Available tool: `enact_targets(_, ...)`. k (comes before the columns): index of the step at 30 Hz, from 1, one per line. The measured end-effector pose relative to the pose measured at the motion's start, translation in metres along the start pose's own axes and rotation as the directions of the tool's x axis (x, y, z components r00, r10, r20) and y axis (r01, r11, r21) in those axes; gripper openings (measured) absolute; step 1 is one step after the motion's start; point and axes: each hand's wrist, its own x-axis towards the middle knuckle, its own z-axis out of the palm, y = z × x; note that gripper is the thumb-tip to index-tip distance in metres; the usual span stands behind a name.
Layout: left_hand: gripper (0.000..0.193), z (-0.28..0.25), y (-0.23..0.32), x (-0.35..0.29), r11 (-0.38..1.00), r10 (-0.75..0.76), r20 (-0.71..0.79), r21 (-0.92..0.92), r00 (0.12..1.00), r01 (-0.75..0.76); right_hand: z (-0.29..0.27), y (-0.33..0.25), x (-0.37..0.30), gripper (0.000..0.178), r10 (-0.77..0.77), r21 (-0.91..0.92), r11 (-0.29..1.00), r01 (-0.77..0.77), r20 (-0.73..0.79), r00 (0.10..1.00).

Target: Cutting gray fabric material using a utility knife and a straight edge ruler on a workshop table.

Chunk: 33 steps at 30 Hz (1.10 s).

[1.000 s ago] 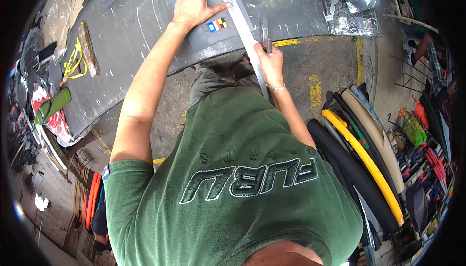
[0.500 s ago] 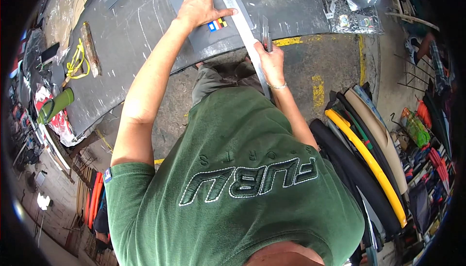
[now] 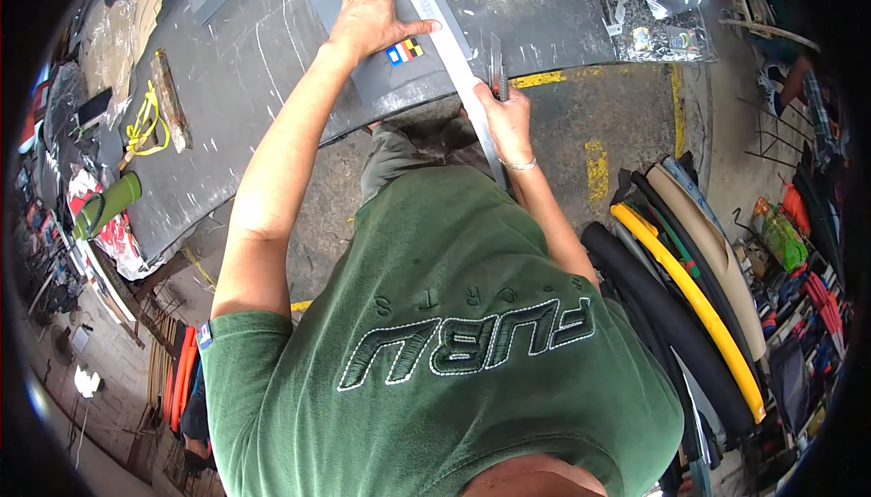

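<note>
My left hand lies flat with fingers spread on a grey sheet. Its thumb rests against a long metal ruler, which slants across the sheet and juts past the table's near edge toward my body. A small patch of coloured flag squares shows on the sheet, just below that hand. Beyond the table edge, my right hand is closed around a utility knife, its blade end pointing away from me. The same hand is right beside the ruler's near part; whether it also grips the ruler I cannot tell.
The dark, scratched table carries a yellow cord, a wooden stick and a green roll at the left. Plastic packets lie at the far right. Fabric rolls, one yellow, lean at my right.
Both hands, the ruler and the knife keep nearly the same places. The whole view has shifted only slightly.
</note>
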Motion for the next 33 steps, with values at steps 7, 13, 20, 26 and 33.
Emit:
enact_targets(7,0.118,-0.010,0.011,0.005,0.998,-0.033,0.061,0.055,0.998,0.029,-0.001,0.005,0.004,0.029,0.006,-0.005,1.000,-0.006,-0.005,1.000)
enact_targets(13,0.117,0.015,-0.015,-0.002,0.999,0.049,-0.090,-0.003,0.995,-0.049,0.002,-0.003,0.002,0.028,0.007,-0.024,1.000,-0.007,0.002,1.000)
enact_targets(20,0.116,0.019,-0.014,-0.002,0.996,0.087,-0.131,0.010,0.988,-0.087,0.000,-0.005,-0.002,0.027,-0.009,0.017,1.000,0.009,0.003,1.000)
enact_targets(26,0.116,0.008,-0.002,0.001,1.000,0.015,-0.022,-0.022,1.000,-0.016,-0.002,-0.001,-0.001,0.026,-0.017,-0.019,1.000,0.017,-0.007,1.000)
enact_targets(33,0.115,0.010,-0.012,-0.003,0.776,0.230,-0.359,-0.494,0.904,-0.393,-0.001,-0.002,0.001,0.021,-0.064,-0.083,0.994,0.066,0.025,0.998)
